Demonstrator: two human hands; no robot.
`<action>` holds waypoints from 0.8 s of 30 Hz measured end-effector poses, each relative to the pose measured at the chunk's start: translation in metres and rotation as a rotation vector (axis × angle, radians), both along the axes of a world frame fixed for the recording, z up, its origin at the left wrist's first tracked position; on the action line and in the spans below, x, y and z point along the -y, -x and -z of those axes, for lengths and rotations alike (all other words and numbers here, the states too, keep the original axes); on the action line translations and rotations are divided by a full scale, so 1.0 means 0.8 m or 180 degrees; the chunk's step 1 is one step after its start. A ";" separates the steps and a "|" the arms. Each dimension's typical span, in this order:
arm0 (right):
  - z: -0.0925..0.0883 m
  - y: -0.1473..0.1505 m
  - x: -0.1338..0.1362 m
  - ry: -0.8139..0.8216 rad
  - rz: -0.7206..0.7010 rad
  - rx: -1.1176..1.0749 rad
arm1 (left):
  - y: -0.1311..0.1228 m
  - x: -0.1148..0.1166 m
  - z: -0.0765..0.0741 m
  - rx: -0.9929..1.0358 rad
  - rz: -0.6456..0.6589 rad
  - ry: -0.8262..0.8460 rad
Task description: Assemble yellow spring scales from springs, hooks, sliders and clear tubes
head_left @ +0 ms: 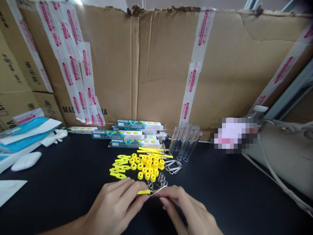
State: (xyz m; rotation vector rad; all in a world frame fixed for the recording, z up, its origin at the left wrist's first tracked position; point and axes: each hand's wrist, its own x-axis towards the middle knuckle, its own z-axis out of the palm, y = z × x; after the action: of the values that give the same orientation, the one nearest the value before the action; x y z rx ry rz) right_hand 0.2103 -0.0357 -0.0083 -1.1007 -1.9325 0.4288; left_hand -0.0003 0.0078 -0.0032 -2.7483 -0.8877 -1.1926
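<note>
Left hand (112,205) has a narrow grip, fingertips pinched on a yellow plastic strip (143,192). Right hand (186,209) is narrow too, pinched on a bent wire clip (156,191) that meets the strip's end. The fingers partly hide the join, so exact fit can't be told. Both hands sit low over the black surface (61,202), strip and clip between them.

Pinching close to the join looks best: short lever, less wobble.

Tight side is straight ahead: small wire coils (161,179) sit just beyond the hands, then yellow plastic tabs (118,167), yellow collars (148,165) and wire loops (173,166). Glass tubes (186,142) and stacked printed boxes (129,133) stand further back against a taped cardboard sheet (166,65). Open room lies on the black surface to either side of the hands. No surface edge shows near them.
</note>
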 end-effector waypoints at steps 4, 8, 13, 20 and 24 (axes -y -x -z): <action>-0.006 -0.004 -0.006 -0.0472 -0.0281 0.0380 | 0.001 -0.001 0.005 0.0133 -0.0039 0.0308; -0.007 -0.003 -0.006 -0.0537 -0.0191 0.0462 | 0.003 -0.002 0.010 0.0128 -0.0116 0.0591; -0.001 -0.007 -0.009 -0.0542 0.0030 0.0495 | 0.003 0.000 0.007 0.0070 0.0074 0.0471; 0.000 -0.011 -0.018 -0.0468 0.0053 0.0384 | -0.002 0.003 -0.006 0.0051 0.0292 0.0085; -0.006 -0.008 -0.017 -0.0194 -0.0289 0.0279 | -0.003 0.006 -0.011 0.0109 0.0304 0.0008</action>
State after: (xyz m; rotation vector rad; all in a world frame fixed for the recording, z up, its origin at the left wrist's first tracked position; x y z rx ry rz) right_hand 0.2167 -0.0221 -0.0031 -1.0102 -2.0649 0.3741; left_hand 0.0018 0.0029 0.0056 -2.8098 -0.7690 -1.2576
